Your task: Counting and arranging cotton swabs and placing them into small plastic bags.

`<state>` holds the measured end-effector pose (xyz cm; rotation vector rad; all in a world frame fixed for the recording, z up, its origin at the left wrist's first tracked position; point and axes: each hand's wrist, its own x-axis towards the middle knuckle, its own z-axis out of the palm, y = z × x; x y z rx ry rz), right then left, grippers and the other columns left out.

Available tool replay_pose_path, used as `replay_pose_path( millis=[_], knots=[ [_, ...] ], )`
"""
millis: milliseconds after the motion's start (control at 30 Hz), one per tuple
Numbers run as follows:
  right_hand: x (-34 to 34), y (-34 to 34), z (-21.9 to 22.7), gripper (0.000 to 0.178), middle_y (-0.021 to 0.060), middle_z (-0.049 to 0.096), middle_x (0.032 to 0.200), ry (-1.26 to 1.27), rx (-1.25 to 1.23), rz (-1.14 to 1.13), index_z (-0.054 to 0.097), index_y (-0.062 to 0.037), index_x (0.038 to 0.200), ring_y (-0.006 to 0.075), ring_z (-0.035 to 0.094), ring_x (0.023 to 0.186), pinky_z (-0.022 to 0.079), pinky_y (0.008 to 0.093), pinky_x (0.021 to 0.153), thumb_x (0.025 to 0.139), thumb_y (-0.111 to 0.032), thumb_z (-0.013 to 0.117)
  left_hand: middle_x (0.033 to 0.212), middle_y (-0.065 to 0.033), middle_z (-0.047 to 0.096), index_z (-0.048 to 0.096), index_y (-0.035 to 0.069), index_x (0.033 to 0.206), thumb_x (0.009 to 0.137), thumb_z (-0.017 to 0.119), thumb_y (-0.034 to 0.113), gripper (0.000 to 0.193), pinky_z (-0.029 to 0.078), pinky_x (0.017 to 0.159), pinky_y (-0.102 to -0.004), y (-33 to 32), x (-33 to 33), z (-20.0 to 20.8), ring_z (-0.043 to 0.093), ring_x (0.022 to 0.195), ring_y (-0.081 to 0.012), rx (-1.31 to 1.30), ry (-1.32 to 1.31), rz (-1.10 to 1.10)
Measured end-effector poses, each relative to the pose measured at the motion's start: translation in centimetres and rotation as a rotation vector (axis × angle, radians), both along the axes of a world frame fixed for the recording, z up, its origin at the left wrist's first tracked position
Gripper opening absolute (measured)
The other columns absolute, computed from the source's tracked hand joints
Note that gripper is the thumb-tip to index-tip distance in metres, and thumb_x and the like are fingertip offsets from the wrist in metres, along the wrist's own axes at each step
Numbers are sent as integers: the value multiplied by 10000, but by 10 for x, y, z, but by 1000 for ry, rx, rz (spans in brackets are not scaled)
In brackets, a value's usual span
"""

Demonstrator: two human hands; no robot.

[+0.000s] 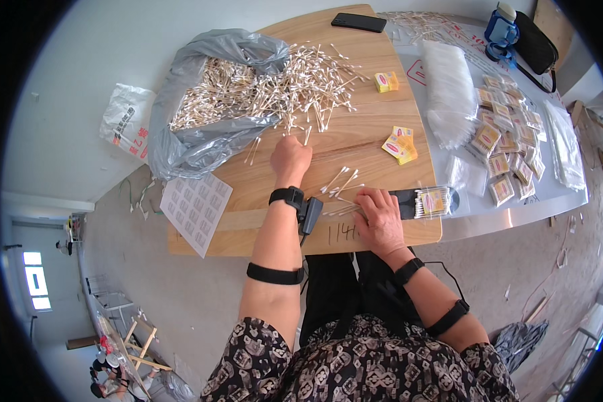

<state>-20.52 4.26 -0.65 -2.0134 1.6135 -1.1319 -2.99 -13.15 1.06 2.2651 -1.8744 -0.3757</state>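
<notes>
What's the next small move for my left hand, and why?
I'd probably draw a few swabs from the cotton swab pile toward the loose swabs. Your left hand is at the pile's near edge, and just a small group lies beside your right hand. Whether you already grip any is unclear.

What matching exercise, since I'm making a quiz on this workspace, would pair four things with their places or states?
1. left hand
2. grey plastic bag
3. phone
4. blue bottle

A. beside a black pouch
B. open, with cotton swabs inside
C. flat near the wooden table's far edge
D. by the near side of the swab pile

Pairs: 1-D, 2-B, 3-C, 4-A
</notes>
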Motion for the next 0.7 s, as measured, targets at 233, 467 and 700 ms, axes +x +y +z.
replay_pose_path(
  millis=[233, 467, 700],
  knots=[
    [-3, 0, -1, 239, 82, 571, 1060, 30, 8, -12, 589, -62, 981, 292, 538, 988, 411, 410, 826, 751, -98, 640, 825, -133, 679, 652, 77, 798, 756, 667, 168, 102, 519, 732, -438, 38, 2, -7, 646, 841, -347, 59, 209, -235],
    [0, 1, -1, 231, 77, 574, 1069, 32, -5, -8, 590, -64, 976, 287, 541, 985, 412, 404, 826, 758, -110, 649, 847, -85, 584, 636, 78, 811, 736, 690, 57, 95, 469, 769, -419, 70, -23, -17, 567, 859, -305, -376, 214, -539],
    [-2, -1, -11, 202, 99, 596, 1030, -82, -73, -34, 603, -62, 944, 311, 554, 957, 435, 410, 827, 746, -48, 642, 956, -92, 577, 620, 75, 871, 742, 665, 17, 147, 430, 837, -447, 120, -28, -10, 526, 971, -325, -343, 215, -598]
  ],
)
